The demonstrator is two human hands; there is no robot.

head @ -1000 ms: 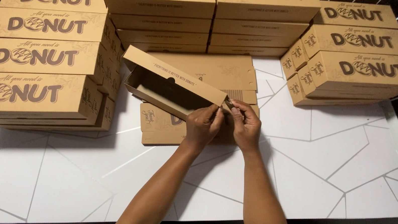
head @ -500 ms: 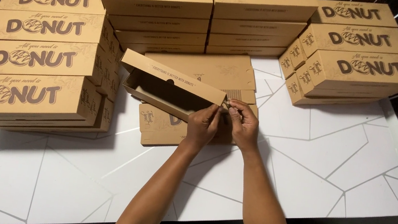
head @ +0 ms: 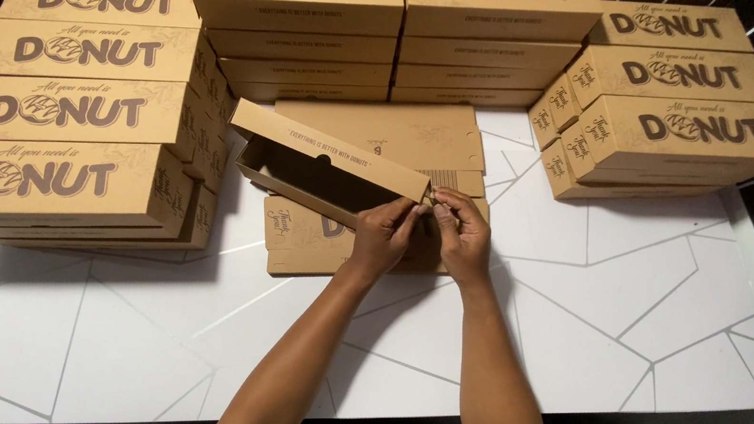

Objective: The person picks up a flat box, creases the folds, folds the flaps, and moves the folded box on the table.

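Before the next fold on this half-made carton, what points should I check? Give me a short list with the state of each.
1. Both hands on the work: left hand and right hand pinch the right end of the front wall of the half-folded box. Ok.
2. Front wall raised along its length. Ok.
3. End tab seated in its slot: hidden by the fingers. Cannot tell.
4. Flat blank under the box may snag it; they overlap. Not ok.
5. Bare part of the white table to the right for setting down. Ok.
6. Stacks of finished boxes stand apart from the hands. Ok.
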